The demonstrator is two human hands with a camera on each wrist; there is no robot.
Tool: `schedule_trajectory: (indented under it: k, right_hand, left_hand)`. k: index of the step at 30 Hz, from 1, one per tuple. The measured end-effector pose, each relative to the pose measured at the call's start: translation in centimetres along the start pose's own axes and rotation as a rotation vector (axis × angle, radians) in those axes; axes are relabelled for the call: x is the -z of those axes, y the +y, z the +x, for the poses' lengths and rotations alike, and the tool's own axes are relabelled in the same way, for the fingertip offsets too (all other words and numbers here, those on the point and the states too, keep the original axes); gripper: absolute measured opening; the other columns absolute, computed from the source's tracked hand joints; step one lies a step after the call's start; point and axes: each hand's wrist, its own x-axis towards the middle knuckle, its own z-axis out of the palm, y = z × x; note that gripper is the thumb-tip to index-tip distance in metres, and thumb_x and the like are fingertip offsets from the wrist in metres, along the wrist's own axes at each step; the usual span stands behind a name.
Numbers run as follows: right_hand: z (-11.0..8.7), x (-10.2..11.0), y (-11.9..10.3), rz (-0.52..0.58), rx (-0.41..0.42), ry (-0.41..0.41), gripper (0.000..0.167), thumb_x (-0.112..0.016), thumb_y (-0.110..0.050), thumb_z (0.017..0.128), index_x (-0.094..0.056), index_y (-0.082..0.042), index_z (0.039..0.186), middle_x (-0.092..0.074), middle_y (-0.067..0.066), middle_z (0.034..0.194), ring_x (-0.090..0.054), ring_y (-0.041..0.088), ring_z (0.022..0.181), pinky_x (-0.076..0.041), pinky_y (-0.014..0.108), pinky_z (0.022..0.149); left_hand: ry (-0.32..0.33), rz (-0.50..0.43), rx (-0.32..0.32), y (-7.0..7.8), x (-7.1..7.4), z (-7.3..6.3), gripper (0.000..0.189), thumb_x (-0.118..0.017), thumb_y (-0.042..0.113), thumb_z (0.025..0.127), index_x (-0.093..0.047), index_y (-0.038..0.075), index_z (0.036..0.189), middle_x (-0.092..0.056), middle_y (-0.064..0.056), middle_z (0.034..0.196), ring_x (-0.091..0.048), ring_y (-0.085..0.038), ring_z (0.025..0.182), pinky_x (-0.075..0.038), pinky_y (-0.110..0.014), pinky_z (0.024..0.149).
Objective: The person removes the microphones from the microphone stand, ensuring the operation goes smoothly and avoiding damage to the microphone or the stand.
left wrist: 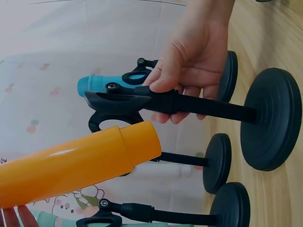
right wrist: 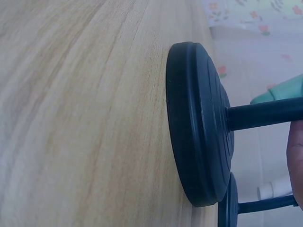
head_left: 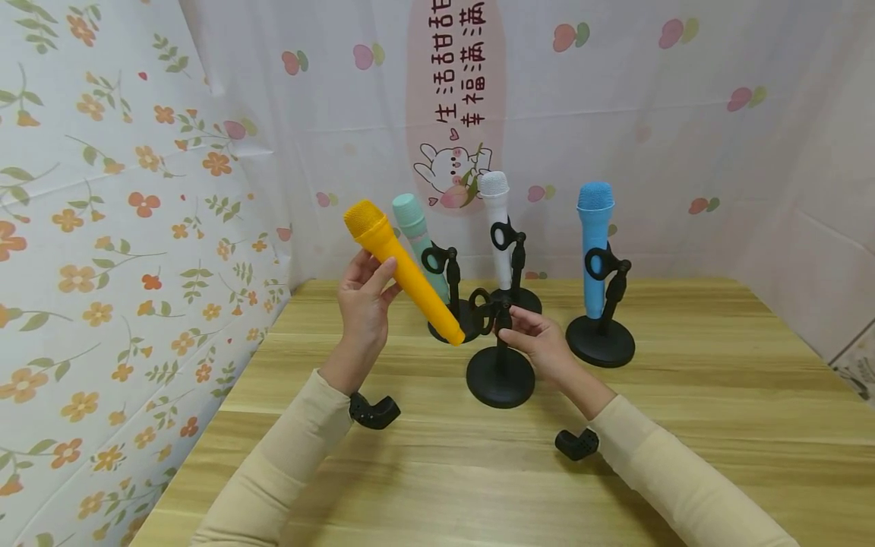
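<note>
Left hand [head_left: 362, 300]: here it is, thumb and fingers clamped round the yellow microphone [head_left: 410, 277], just below its head
Yellow microphone: tilted in mid-air above the table [head_left: 444, 471], tail end near the front stand [head_left: 501, 374]
Mint microphone [head_left: 410, 215]: just behind the yellow one
Right hand [head_left: 540, 343]: thumb and fingers pinched on the front stand, well above its base

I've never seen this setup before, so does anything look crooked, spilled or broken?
Nothing looks spilled or broken. In the head view, the mint microphone leans sideways in its stand, looking askew compared with the nearly upright blue microphone.
</note>
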Motion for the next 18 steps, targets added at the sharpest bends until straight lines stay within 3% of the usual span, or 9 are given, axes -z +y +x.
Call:
schedule_trajectory:
  k: [9,18]
  right_hand:
    - [0.1,0.0,-0.1,0.019,-0.001,-0.005,0.058,-0.065,-0.002,0.093,-0.039,0.006,0.144,-0.063,-0.008,0.104,-0.056,0.009,0.099,-0.050,0.022,0.088]
    - [0.0,0.0,-0.3,0.031,-0.029,0.003,0.060,-0.066,-0.001,0.092,-0.038,0.005,0.145,-0.061,-0.004,0.107,-0.056,0.009,0.100,-0.050,0.023,0.087]
  left_hand:
    - [0.032,0.063,0.056,-0.2,0.5,-0.1,0.033,-0.070,-0.001,0.088,-0.066,0.006,0.120,-0.066,-0.005,0.102,-0.062,-0.021,0.088,-0.054,-0.028,0.068]
    - [0.042,0.141,0.120,-0.3,1.6,-0.2,0.038,-0.071,0.001,0.088,-0.062,0.003,0.125,-0.064,-0.006,0.104,-0.062,-0.020,0.089,-0.055,-0.027,0.069]
